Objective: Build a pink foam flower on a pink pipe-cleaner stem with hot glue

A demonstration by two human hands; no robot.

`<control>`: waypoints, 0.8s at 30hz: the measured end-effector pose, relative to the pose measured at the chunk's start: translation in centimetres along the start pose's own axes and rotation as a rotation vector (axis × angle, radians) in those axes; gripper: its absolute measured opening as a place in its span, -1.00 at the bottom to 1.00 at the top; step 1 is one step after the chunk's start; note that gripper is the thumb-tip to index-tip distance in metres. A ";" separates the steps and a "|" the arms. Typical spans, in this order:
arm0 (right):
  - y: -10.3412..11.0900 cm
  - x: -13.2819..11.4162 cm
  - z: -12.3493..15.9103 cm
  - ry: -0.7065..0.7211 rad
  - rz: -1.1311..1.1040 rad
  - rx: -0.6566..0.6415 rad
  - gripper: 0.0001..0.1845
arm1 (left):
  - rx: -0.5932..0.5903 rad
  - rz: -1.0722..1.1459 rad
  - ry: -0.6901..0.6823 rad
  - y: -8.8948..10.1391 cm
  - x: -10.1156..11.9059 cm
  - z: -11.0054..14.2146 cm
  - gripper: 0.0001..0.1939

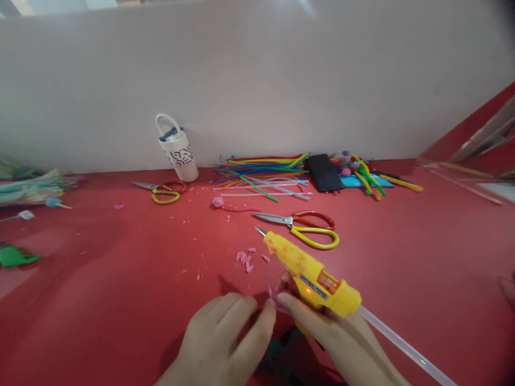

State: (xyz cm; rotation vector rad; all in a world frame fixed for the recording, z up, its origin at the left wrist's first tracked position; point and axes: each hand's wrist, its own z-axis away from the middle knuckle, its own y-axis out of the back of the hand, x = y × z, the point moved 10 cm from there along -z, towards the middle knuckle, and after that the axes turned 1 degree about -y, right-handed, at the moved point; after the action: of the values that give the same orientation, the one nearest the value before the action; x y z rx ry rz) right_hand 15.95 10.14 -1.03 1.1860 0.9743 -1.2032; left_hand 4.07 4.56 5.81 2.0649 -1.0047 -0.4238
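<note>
Near the front of the red table, my left hand (225, 335) is closed, its thumb and fingertips pinching a small pink folded piece (273, 293). My right hand (317, 321) is wrapped about the handle of a yellow hot glue gun (301, 262), and its thumb also presses on the pink piece. The gun's metal nozzle points up and left; a small orange light glows on its side. A clear glue stick (402, 338) runs out of its back. Just beyond my hands lie several small pink petal-like bits (243, 258). The gun's handle is partly hidden.
Scissors (298, 222) with red and yellow handles lie past the gun. Further back are a pink-headed stem (218, 202), coloured pipe cleaners (261, 174), a black phone (325, 172), a white tumbler (181, 155) and second scissors (164, 196). A pale wall (257, 80) closes the far side.
</note>
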 end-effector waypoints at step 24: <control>-1.1 -2.4 0.4 0.329 0.204 -0.020 -0.88 | -0.171 1.168 1.320 -7.8 -4.9 5.5 -0.89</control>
State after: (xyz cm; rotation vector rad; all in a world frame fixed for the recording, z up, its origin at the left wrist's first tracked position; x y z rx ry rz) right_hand 14.57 10.18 1.23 1.4589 1.0733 -0.8510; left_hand 1.74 8.52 -3.89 0.8727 -0.9807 1.2273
